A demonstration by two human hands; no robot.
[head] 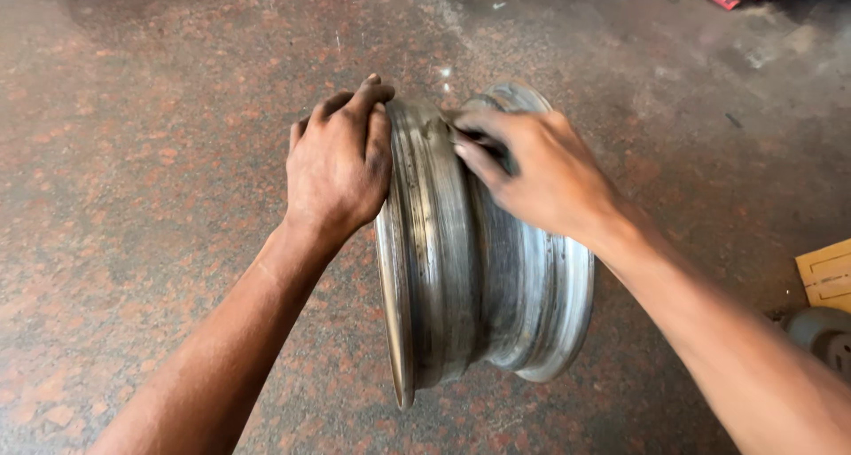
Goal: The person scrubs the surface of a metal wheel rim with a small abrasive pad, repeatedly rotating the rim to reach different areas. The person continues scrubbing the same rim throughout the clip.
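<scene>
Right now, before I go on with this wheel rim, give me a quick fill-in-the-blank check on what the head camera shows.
1. The metal wheel rim stands on its ____ on the speckled floor.
2. The left hand grips the rim's ____ flange.
3. The right hand presses a small dark piece against the rim's ____.
4. At the frame's right edge lies a ____ card.

Missing words: edge; left; barrel; yellow

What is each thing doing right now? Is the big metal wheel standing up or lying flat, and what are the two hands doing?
metal wheel rim: standing on its edge on the floor, bare, no tyre, dull and scuffed.
left hand: pressed flat against the rim's left flange, fingers curled over the top.
right hand: resting on the rim's barrel, fingertips pressing something small and dark, unclear what.
stone floor: speckled reddish, dusty.
</scene>
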